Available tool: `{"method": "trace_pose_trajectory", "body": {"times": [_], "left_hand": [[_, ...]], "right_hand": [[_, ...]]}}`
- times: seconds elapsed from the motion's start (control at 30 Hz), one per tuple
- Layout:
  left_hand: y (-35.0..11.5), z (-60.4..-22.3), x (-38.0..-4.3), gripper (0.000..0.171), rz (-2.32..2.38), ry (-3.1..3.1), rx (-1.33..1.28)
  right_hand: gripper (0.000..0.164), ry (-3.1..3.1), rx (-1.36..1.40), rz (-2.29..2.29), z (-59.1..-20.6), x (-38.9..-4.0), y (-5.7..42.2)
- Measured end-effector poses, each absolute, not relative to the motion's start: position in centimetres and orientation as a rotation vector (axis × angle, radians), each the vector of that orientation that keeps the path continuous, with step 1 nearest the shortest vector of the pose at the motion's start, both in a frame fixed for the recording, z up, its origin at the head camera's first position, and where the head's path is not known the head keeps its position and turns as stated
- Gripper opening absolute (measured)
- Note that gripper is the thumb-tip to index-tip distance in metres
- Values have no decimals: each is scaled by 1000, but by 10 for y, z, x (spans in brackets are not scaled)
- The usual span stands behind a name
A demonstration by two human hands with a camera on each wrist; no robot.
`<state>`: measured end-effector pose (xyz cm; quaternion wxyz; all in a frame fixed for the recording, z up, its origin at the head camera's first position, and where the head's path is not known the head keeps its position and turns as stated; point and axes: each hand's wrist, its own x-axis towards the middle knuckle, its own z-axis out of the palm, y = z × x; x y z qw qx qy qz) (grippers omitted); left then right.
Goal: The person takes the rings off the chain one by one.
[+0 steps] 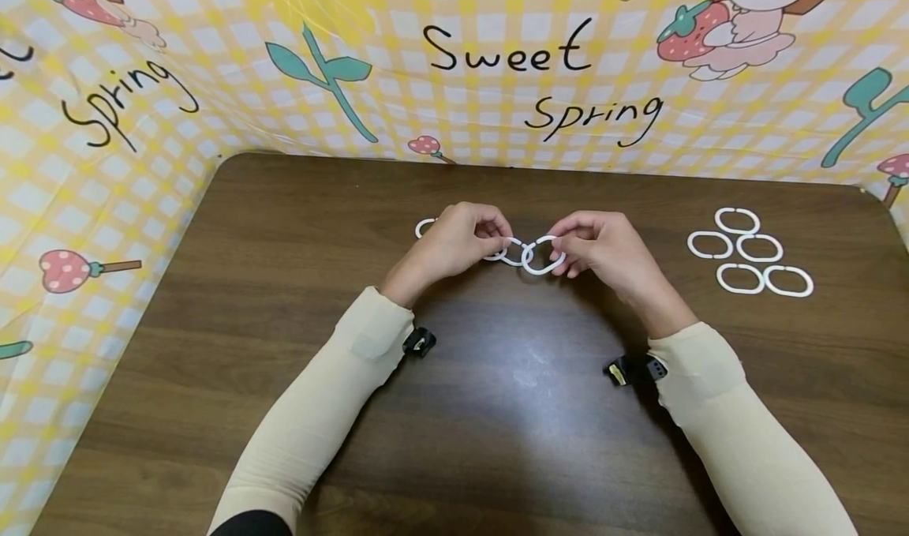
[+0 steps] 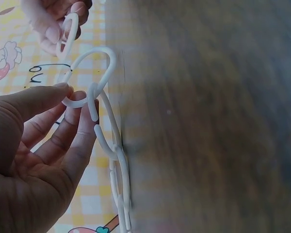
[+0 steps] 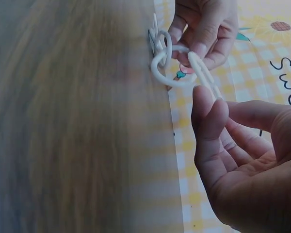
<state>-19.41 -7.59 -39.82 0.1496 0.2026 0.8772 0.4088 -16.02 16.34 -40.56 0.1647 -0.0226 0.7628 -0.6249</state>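
My left hand (image 1: 461, 240) pinches the end link of a white plastic chain between thumb and fingers. In the left wrist view that end link (image 2: 113, 63) stands up, and the rest of the chain (image 2: 120, 167) trails below the fingers. Part of the chain (image 1: 418, 226) shows beyond the left hand in the head view; the hand hides its middle. With thumb and fingertips my right hand (image 1: 600, 248) pinches another white link (image 1: 541, 273). This link meets the chain's end link between the hands. Whether the two are hooked together I cannot tell.
Several loose white oval links (image 1: 788, 294) lie in a group on the right side of the dark wooden table (image 1: 497, 457). A patterned yellow checked cloth (image 1: 483, 102) hangs along the table's back and left edges.
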Motion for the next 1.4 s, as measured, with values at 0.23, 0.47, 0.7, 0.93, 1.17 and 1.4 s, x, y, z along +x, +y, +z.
{"method": "trace_pose_trajectory", "body": {"times": [0.23,0.47,0.7,0.93,1.17,1.4], "left_hand": [[-77,-399,-195,5,1179,2526,591],[-77,-398,-194,5,1179,2523,601],[-77,-398,-194,5,1204,2508,571],[-78,-398,-193,4,1209,2506,565],[-79,-398,-193,5,1212,2495,558],[-79,-398,-194,8,1210,2491,572]], "right_hand": [[22,2150,-49,-1814,-402,-158,177],[18,2141,-39,-1881,-402,-157,197],[12,2068,18,-2048,-403,-156,229],[17,2028,58,-2177,-401,-154,268],[16,2086,206,-2139,-397,-148,310],[19,2112,367,-2147,-403,-150,346]]}}
